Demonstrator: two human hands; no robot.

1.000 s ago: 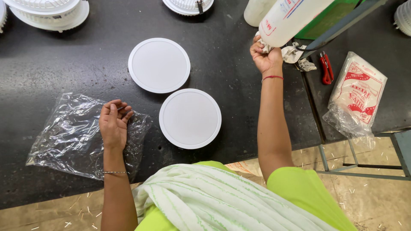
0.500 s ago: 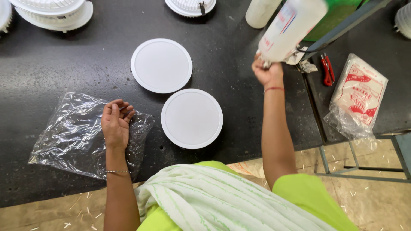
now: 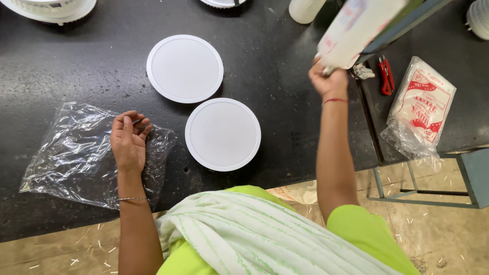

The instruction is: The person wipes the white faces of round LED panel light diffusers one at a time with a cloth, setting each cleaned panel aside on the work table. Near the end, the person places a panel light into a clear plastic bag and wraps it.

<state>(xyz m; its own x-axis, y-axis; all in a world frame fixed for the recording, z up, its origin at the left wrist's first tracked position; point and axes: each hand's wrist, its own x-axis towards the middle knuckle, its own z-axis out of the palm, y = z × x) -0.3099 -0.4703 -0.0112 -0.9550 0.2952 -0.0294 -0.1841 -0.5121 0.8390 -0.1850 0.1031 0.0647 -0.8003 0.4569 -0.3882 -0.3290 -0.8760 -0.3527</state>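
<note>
The left hand [image 3: 130,142] lies flat on a clear plastic bag [image 3: 76,153], fingers curled a little, holding nothing. It looks like the hand pins the thin bag down so it does not slide. The bag sits close to the front edge of the black tabletop [image 3: 285,122], on the left side.

The right hand [image 3: 328,81] is lifted up and grips the bottom of a white bottle with a printed label [image 3: 356,28]. The bottle is in the air, tipped over, above the right edge of the tabletop. It is blurry, so I cannot tell which end has the cap.

Two round white panel lights lie flat, face up. The near light [image 3: 222,134] is by the front edge, between the two arms. The far light [image 3: 185,69] is behind it, toward the middle. They sit close but do not touch.

There is bare black top between the near light and the right arm, and more behind the bag.

Past the right edge is a second dark surface with red cutters [image 3: 385,75] and a printed plastic packet [image 3: 420,109]. More white light parts poke in at the back edge.
</note>
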